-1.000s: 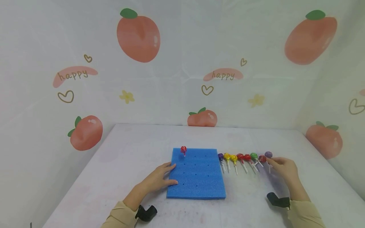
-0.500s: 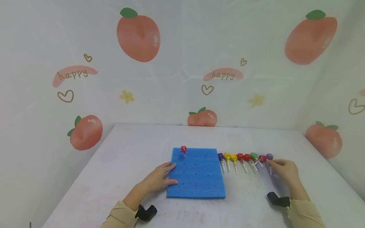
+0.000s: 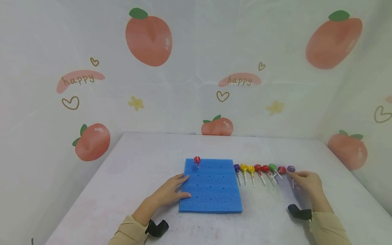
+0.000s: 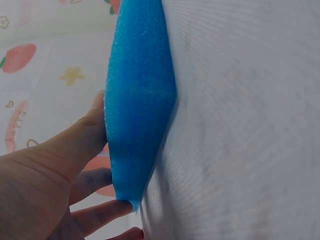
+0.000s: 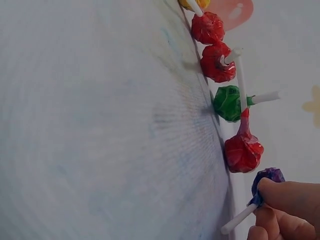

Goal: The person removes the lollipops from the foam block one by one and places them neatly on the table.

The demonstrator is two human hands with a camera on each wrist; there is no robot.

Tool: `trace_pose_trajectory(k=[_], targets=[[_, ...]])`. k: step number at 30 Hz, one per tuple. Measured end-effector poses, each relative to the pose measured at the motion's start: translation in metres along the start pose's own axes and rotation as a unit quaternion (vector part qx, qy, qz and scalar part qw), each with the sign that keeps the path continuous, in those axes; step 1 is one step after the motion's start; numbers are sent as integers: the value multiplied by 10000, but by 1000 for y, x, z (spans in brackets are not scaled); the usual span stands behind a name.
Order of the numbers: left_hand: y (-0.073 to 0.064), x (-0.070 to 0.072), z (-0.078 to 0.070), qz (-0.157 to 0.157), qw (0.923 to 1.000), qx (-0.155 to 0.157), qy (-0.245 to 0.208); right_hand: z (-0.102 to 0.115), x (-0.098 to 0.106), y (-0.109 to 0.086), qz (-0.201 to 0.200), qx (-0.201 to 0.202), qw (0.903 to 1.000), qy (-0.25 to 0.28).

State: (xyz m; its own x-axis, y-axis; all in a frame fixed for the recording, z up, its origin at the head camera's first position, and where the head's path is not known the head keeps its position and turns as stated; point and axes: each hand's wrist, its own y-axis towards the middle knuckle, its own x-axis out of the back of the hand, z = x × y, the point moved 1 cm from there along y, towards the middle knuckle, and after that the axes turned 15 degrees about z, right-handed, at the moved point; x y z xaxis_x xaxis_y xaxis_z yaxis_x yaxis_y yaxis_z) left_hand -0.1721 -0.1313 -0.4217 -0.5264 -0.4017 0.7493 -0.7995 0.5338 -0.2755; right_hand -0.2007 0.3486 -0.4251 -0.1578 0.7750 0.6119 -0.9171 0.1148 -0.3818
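Note:
My left hand [image 3: 166,193] rests on the left edge of a blue foam board [image 3: 211,204] dotted with small holes. In the left wrist view the spread fingers [image 4: 100,215] touch the board's edge [image 4: 140,100]. A red lollipop [image 3: 197,161] stands upright in the board's far left corner. At the right end of a row of lollipops, my right hand [image 3: 307,183] pinches a purple lollipop [image 3: 291,168]. The right wrist view shows thumb and fingers just below the purple wrapper [image 5: 267,180], the white stick [image 5: 239,219] poking out. Beside it lies a red lollipop [image 5: 244,154].
Between board and right hand lie a purple lollipop [image 3: 237,168], yellow lollipops [image 3: 243,167], red lollipops [image 3: 258,168] and a green lollipop [image 3: 272,167], sticks pointing nearer. The white table [image 3: 147,149] meets a printed curtain [image 3: 183,102] behind.
The purple lollipop has shifted slightly right and nearer with my right hand, away from the neighbouring red lollipop. My left hand and the board have stayed put.

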Motion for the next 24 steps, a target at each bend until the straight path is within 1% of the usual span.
trace_pose_trajectory(k=[7,15,24], targets=[[-1,0,-2,11,10000,-28,35,2,1,-3,24,132,9999,-54],[2,0,1,9,9999,-24,115,2,1,-2,-19,148,9998,-147],[0,0,0,18,10000,-31,79,2,0,-1,-41,84,9997,-215]])
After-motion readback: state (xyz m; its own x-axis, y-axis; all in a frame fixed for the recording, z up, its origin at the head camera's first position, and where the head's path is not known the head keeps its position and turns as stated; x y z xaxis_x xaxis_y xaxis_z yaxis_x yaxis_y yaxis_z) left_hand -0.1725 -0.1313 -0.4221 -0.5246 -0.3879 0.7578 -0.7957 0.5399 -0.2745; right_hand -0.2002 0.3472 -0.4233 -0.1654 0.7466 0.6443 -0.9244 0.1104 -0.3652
